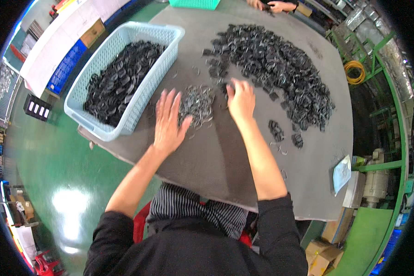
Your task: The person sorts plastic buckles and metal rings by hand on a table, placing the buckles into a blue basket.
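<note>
My left hand is spread over the grey tabletop, its palm down and thumb apart. It lies just left of a small heap of thin, pale grey scraps, with nothing seen in its fingers. Right of that heap, my right hand has its fingers curled together beside a few small black pieces. What sits between those fingertips is hidden. Beyond and to the right spreads a large pile of small, flat black parts. A light blue plastic basket on the left contains many similar black parts.
Small clumps of black parts and stray scraps lie right of my right forearm. A blue-white packet rests at the table's right edge. Across the table are another person's hands and a green basket. Green metal framing stands right.
</note>
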Action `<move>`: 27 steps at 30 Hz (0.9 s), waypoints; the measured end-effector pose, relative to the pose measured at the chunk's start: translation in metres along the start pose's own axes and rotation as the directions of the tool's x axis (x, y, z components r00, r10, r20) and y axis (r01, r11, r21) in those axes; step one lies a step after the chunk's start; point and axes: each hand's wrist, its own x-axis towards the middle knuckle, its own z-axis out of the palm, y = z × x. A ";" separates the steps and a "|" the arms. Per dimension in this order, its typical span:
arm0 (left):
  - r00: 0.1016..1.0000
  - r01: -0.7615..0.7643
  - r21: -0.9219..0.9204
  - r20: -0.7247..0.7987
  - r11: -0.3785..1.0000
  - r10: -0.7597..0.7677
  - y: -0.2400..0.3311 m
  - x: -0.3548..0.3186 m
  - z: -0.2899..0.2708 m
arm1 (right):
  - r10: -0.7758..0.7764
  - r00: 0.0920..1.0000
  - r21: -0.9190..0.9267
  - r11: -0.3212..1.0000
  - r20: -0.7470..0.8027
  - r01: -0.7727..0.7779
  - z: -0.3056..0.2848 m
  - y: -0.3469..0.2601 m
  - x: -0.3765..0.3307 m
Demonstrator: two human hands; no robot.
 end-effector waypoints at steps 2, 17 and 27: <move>1.000 -0.026 -0.058 -0.009 0.998 0.025 0.004 0.031 0.022 | 0.122 0.990 -0.068 0.991 0.069 -0.117 0.003 -0.001 0.005; 0.988 0.003 -0.223 0.154 0.975 0.032 -0.037 0.091 0.062 | 0.230 0.959 -0.037 0.973 0.164 -0.227 -0.023 0.042 0.044; 0.962 0.168 0.080 0.203 0.983 -0.181 -0.064 0.108 0.097 | 0.370 0.879 0.328 0.825 0.301 -0.460 -0.034 0.044 0.034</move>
